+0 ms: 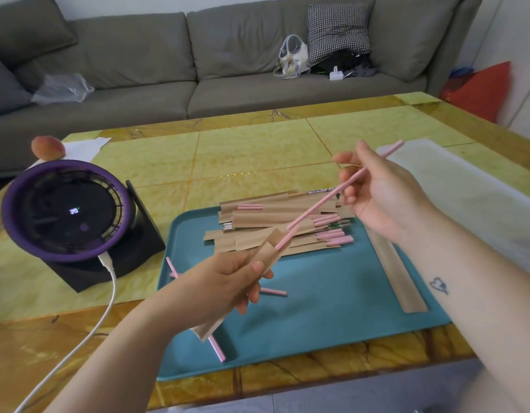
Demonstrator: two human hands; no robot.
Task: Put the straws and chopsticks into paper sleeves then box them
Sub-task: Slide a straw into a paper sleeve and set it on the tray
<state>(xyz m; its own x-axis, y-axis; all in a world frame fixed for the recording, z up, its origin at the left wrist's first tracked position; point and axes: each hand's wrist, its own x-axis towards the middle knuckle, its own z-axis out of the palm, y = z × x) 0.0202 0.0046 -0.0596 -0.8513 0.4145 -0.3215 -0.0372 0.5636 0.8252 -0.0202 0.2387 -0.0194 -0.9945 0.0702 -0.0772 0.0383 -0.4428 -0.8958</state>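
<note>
My left hand point(228, 281) grips a brown paper sleeve point(265, 251) above the teal tray point(317, 323). My right hand point(377, 192) pinches a long pink straw point(326, 201) whose lower tip enters the sleeve's open mouth. A heap of filled sleeves point(281, 225) with pink straw ends sticking out lies at the tray's far side. Loose pink straws point(217, 350) lie on the tray under my left hand. An empty brown sleeve point(395, 275) rests along the tray's right edge. A translucent white box point(466, 186) stands to the right of the tray.
A purple desk fan point(67, 213) with a white cable point(88, 332) stands left of the tray. A peach point(47, 147) sits on white paper at the table's far left. A grey sofa point(198, 70) runs behind the yellow-tiled table point(257, 150).
</note>
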